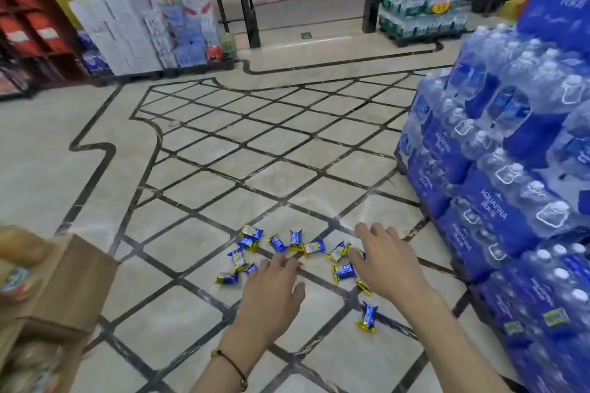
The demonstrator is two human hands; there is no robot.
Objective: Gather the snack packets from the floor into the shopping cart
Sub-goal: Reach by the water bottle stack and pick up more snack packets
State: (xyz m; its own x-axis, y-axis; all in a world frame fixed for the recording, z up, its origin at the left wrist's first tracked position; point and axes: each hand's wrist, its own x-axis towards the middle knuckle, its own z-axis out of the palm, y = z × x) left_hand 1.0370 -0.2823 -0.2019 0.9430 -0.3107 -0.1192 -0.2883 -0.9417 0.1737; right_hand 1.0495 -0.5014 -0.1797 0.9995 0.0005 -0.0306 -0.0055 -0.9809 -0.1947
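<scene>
Reaching over scattered packets (314, 247) on floor (191, 188): left hand (271, 293), right hand (383, 262), fingers (362, 230) spread, holding nothing, seemingly poised to scoop.

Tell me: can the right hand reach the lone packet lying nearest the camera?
Likely yes: the lone packet lies uncovered beside the right forearm; the right hand need only draw back.
</scene>
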